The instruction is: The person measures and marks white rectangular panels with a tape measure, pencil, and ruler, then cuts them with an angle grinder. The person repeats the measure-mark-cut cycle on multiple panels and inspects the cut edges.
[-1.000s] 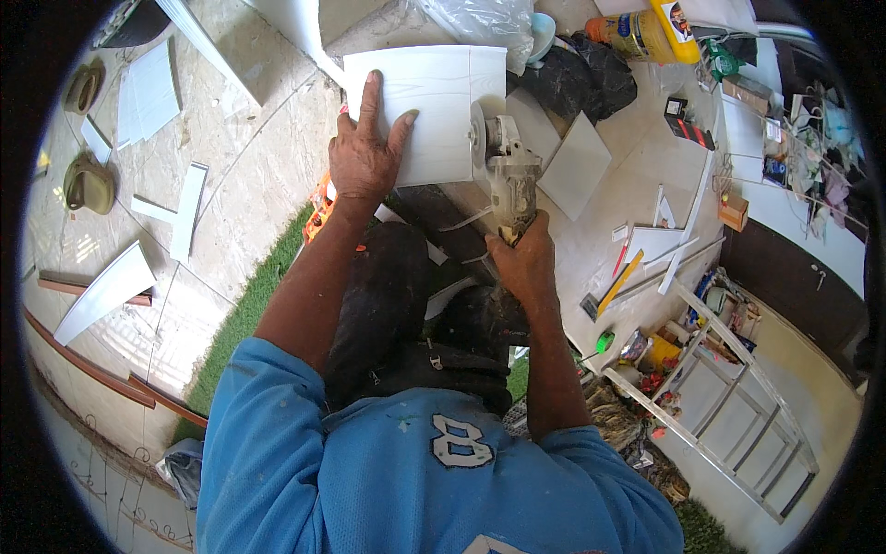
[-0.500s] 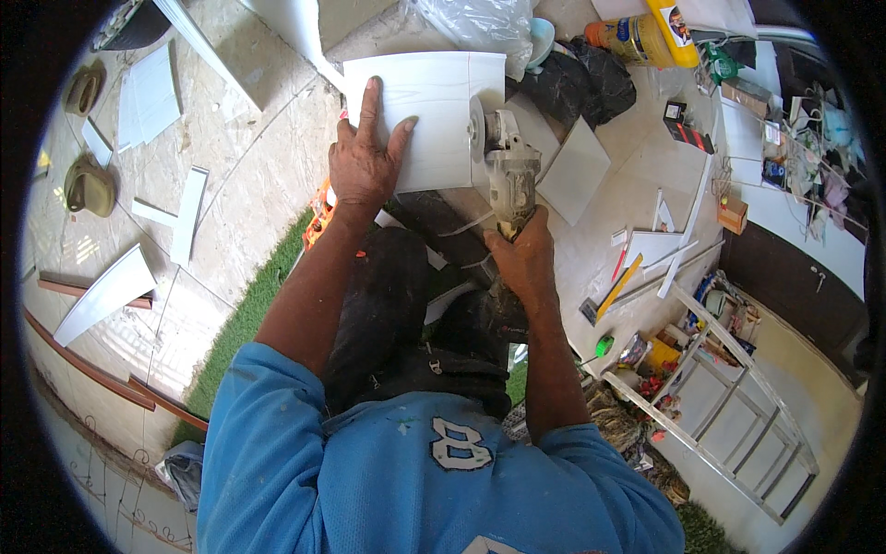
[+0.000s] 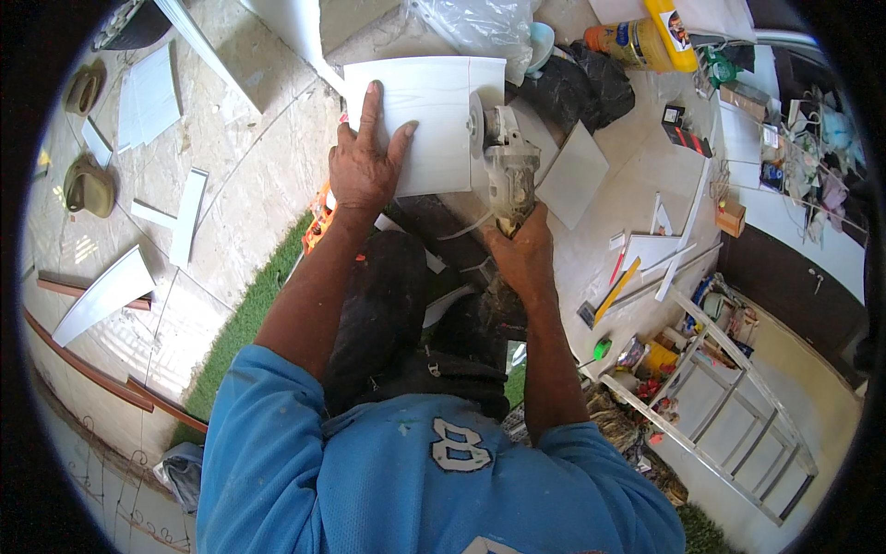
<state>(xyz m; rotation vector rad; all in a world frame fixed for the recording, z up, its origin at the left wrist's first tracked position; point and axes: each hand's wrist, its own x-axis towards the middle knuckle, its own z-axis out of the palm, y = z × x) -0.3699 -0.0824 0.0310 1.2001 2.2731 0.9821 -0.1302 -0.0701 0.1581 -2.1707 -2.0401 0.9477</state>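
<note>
My left hand lies on a white tile with its fingers spread, index finger stretched toward the far edge. My right hand grips a dusty angle grinder. Its disc is upright on the tile's right part, at a thin line that runs front to back; whether it is cutting in cannot be told. My dark-trousered legs are below the tile, and an orange object shows partly hidden beside my left forearm.
Tile offcuts and clogs lie left, beside a grass strip. Behind the tile are plastic bags and yellow bottles. Right are more tiles, a yellow-handled tool, an aluminium ladder and piled clutter.
The grinder and my right hand have crept away from me along the tile. The tile and my left hand have shifted slightly toward me.
</note>
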